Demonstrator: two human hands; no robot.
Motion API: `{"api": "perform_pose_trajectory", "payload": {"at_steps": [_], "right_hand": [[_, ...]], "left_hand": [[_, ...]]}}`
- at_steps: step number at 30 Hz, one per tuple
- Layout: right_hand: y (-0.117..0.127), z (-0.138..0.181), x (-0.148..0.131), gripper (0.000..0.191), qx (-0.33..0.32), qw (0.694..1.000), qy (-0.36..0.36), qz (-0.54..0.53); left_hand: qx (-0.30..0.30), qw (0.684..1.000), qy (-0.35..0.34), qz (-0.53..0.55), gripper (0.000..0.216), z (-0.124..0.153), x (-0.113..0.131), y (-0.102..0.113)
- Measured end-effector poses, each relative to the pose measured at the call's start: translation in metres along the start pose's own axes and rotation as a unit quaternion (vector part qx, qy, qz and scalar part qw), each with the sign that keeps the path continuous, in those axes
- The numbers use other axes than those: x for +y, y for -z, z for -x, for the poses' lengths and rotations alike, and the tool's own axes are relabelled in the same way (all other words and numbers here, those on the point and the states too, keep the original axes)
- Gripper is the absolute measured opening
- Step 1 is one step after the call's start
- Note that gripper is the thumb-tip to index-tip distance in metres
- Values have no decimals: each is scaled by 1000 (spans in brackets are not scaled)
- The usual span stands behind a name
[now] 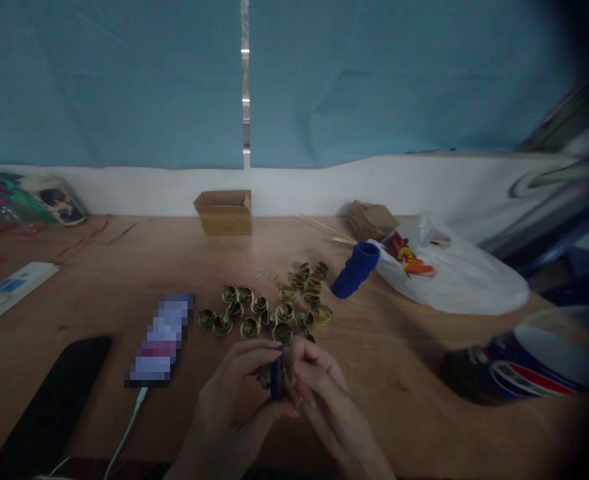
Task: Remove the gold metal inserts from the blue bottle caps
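Close to me at the table's front, my left hand [237, 393] grips a blue ring [275, 380] edge-on between thumb and fingers. A small brass-coloured metal fitting [263, 377] shows at the ring's left side. My right hand [324, 393] is closed in a pinch against the ring's right side; its fingertips hide what they hold. Just beyond my hands lie several round brass-coloured fittings [259, 305]. Behind these are tiny shiny pieces [265, 275], too small to name. A leaning stack of blue rings [355, 271] stands to their right.
Left lie a phone [160, 340] on a white cable [127, 430], a black object [57, 400] and a white power strip [22, 287]. At the back are an open cardboard box [226, 217] and a brown packet [372, 220]. Right are a white plastic bag [474, 280] and a Pepsi-marked container [519, 367].
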State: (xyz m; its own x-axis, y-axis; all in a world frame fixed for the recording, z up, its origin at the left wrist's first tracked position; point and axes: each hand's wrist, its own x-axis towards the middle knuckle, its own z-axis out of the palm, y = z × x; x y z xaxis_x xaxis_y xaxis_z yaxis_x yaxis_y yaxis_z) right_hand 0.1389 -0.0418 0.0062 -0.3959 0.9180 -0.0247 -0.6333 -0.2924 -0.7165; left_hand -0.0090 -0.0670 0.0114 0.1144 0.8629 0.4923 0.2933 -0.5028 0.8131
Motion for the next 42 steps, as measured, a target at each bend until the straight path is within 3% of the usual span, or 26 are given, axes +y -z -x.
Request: {"api": "perform_pose_trajectory", "payload": {"at_steps": [7, 15, 23, 33, 37, 42], "right_hand": [[1, 2, -2, 26, -8, 1000, -1, 19], [4, 5, 4, 27, -7, 996, 7, 84], [-9, 5, 2, 34, -20, 990, 30, 136], [-2, 6, -2, 32, -40, 985, 24, 165], [-3, 8, -11, 29, -33, 979, 21, 202], [-24, 9, -24, 28, -1, 967, 29, 251]], "left_hand": [[-8, 996, -58, -64, 48, -6, 6, 1], [-1, 997, -39, -70, 51, -3, 6, 4], [26, 997, -35, -61, 48, -1, 8, 7], [-6, 996, -54, -65, 55, 0, 7, 8], [-19, 1000, -6, 0, 55, -2, 8, 5], [-7, 987, 97, 130, 31, -2, 9, 0]]}}
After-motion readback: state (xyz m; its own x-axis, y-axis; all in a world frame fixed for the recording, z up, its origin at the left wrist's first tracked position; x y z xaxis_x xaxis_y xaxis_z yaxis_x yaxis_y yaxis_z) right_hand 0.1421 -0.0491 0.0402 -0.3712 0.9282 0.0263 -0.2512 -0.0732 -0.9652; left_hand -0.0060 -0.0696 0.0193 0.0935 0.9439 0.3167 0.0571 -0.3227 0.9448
